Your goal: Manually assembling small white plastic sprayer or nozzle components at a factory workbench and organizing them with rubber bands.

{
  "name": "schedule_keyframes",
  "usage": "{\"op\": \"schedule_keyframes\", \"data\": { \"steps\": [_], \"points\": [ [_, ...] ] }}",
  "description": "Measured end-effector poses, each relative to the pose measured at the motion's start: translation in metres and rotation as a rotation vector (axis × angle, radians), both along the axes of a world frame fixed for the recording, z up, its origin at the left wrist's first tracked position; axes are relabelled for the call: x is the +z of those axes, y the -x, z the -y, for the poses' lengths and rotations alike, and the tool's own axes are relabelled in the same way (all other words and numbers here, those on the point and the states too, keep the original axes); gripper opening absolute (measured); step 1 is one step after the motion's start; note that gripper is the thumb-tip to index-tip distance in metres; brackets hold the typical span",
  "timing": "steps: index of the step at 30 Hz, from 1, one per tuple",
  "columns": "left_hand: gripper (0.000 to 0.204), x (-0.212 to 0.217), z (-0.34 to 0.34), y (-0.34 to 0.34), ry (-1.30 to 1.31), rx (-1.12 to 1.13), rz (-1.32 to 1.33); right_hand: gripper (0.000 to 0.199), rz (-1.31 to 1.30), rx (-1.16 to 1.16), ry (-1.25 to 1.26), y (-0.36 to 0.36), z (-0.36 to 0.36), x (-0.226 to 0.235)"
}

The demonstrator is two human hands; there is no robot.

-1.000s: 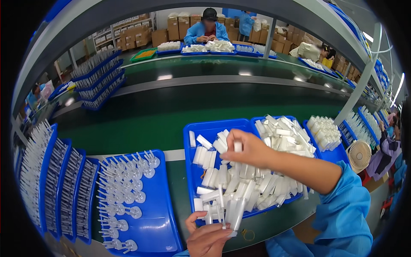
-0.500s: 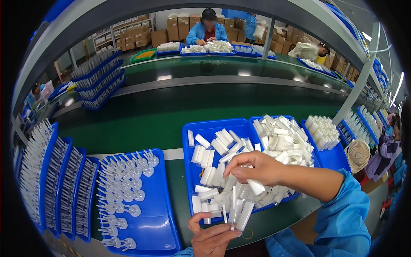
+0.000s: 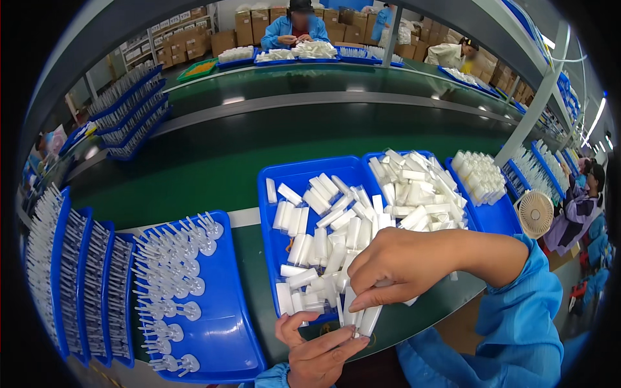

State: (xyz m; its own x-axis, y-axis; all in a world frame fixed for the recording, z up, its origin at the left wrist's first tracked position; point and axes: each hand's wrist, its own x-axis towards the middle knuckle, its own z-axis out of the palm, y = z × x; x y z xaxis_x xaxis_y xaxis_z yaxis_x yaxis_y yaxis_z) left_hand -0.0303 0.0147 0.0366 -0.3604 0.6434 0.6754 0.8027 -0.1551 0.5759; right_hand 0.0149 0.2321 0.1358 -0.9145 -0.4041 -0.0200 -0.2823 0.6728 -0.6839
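Note:
My left hand [image 3: 317,355] is closed at the lower middle, gripping the lower ends of several slim white pieces in clear plastic [image 3: 369,320] between thumb and fingers. They stand upright, fanned apart. My right hand [image 3: 398,264] reaches over from the right, fingers pinched together just above those pieces; what is in the pinch is hidden behind the fingers. A bit of white shows under its palm. Beyond both hands lies a blue tray [image 3: 266,187] strewn with similar white pieces [image 3: 302,279]. A second blue tray [image 3: 371,155] beside it is heaped with more.
At left, a blue tray [image 3: 223,323] bears rows of clear round-based parts with thin stems [image 3: 187,310], beside several tilted, filled trays [image 3: 77,278]. At right are a tray of white parts [image 3: 479,178] and a small fan [image 3: 535,213]. Across the green belt [image 3: 226,168], a person [image 3: 294,29] works.
My right hand has moved down and toward my left hand, its fingers now over the held pieces. The view has shifted slightly, so the trays appear higher and further left.

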Motion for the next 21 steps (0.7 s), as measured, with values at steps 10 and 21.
{"op": "schedule_keyframes", "data": {
  "steps": [10,21],
  "points": [
    [0.016,0.003,0.001,-0.003,0.019,0.071,-0.151,0.029,0.169,-0.043,-0.169,-0.003,0.013,0.005],
    [0.019,-0.001,-0.002,-0.004,-0.064,-0.048,0.093,0.033,0.224,-0.753,0.650,-0.011,0.002,-0.022]
  ]
}}
